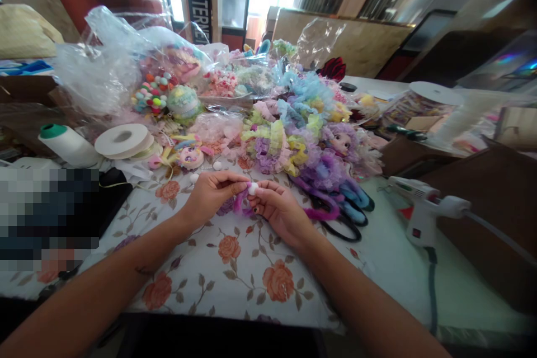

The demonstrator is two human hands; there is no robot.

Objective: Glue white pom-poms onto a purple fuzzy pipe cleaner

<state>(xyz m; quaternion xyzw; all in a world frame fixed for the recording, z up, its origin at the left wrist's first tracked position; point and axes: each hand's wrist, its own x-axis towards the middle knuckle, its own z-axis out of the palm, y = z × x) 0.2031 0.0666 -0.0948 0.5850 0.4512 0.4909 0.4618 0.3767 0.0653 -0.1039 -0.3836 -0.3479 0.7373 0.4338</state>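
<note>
My left hand (218, 194) is above the flowered tablecloth (201, 260), thumb and fingertips pinched on a purple-pink fuzzy stem (240, 202), which looks like a pipe cleaner. Close against it, my right hand (280, 207) pinches a small white pom-pom (253, 189) between thumb and fingers. Stem and pom-pom meet at the fingertips; the exact join is hidden. A magenta fuzzy length (325, 212) shows to the right of my right hand, beside a black band (350, 229). Whether it is the same stem, I cannot tell. Small white balls (217, 166) lie just beyond my left hand.
Frilly pastel hair ties (268, 145) and a purple-haired doll head (340, 140) are heaped beyond my hands. At left stand a ribbon spool (123, 141) and a thread cone (69, 144). A corded glue gun (423, 207) is at right, near cardboard (490, 224).
</note>
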